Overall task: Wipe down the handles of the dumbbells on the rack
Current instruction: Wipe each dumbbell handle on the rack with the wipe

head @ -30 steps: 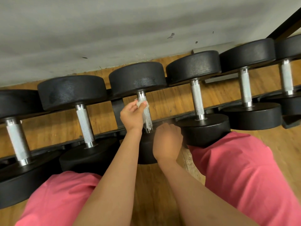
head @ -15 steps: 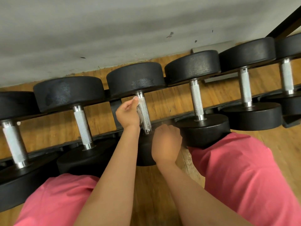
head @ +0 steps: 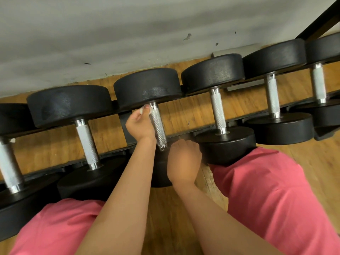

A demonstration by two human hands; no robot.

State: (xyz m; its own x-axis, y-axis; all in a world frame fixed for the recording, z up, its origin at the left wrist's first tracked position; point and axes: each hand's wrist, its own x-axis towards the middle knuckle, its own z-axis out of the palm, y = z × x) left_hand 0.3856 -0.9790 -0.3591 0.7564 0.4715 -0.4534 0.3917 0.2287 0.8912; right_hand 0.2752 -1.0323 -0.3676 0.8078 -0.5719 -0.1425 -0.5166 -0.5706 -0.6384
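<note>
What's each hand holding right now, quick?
Left hand: pinches a wipe beside the handle.
Right hand: curled; whether it holds anything cannot be told.

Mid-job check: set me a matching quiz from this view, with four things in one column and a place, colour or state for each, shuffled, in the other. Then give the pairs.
Column one
1. left hand
2. right hand
3. wipe
4. floor

Column two
A. brown wood
B. white, at the far end of the handle
C. at the near head of the centre dumbbell, fingers curled
D. beside the handle, pinching the wipe

Pairs: 1-D, 2-C, 3-B, 4-A
</note>
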